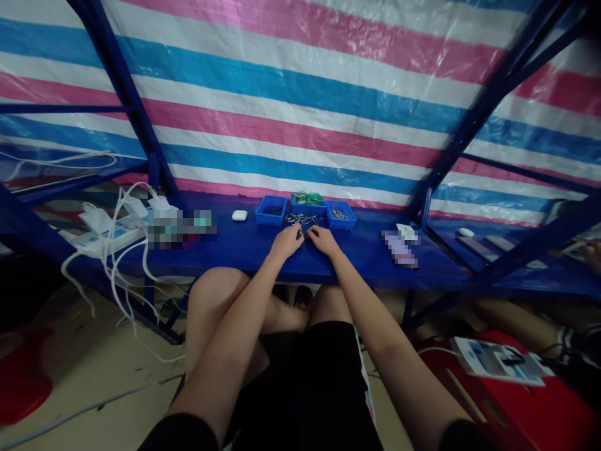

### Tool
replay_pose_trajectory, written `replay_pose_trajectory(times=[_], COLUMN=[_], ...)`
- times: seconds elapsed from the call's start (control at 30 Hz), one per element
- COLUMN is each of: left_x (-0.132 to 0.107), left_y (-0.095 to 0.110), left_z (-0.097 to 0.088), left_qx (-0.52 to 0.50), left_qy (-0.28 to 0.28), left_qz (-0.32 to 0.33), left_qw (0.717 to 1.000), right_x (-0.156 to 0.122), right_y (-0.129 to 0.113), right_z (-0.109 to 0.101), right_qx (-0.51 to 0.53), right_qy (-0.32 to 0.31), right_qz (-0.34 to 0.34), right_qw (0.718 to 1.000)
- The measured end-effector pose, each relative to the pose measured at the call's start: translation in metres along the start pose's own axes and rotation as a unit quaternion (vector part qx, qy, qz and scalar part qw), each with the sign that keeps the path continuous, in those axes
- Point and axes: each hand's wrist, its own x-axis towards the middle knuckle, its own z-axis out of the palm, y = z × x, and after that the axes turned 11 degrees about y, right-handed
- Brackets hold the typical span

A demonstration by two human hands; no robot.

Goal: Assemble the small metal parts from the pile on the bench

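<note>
Close together over the blue bench (244,254), my two hands almost meet, with fingers bent in a pinch. My left hand (287,240) is closed on a small dark thing too tiny to name. Fingers and thumb of my right hand (322,238) are pressed together; whatever they hold cannot be made out. Just beyond the fingertips lies a loose pile of small shiny metal pieces (304,219). Behind it stand three blue bins: the left bin (271,220) has dark contents, the right bin (342,223) small metal bits, and the back bin a green plastic bag (307,198).
A white case (239,215) lies left of the bins. Farther left is a power strip (110,238) with tangled white cables. A purple blurred item (400,249) sits at right. Blue frame posts (126,94) flank a striped sheet (305,94). A red stool (530,401) stands lower right.
</note>
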Motion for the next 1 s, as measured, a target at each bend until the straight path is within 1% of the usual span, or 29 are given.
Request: replay_pose_trajectory(times=[0.07,0.27,0.43,0.57,0.73,0.9,1.0], left_x=[0.0001,0.0012,0.0015,0.0014,0.0019,0.0019,0.0015], left_y=[-0.0007,-0.0034,-0.0056,-0.0071,-0.0082,-0.0078,-0.0069], left_z=[0.001,0.0047,0.0062,0.0075,0.0094,0.0089,0.0084], left_qx=[0.011,0.03,0.042,0.042,0.052,0.056,0.07], left_qy=[0.001,0.006,0.007,0.004,0.006,0.018,0.012], left_qz=[-0.006,0.004,0.015,0.013,0.013,0.006,-0.001], left_qw=[1.0,1.0,0.999,0.999,0.999,0.998,0.997], right_x=[0.0002,-0.0003,-0.0007,-0.0001,0.0005,0.0012,0.0019], right_y=[-0.0003,-0.0012,0.0004,0.0025,0.0045,0.0061,0.0071], right_z=[-0.0006,-0.0014,0.0003,0.0014,0.0019,0.002,0.0026], right_qx=[0.005,0.029,0.048,0.048,0.053,0.04,0.013], right_qy=[0.002,0.014,0.019,0.009,-0.008,-0.002,0.009], right_qz=[0.001,0.025,0.02,-0.001,0.009,-0.005,-0.006], right_qw=[1.0,0.999,0.998,0.999,0.999,0.999,1.0])
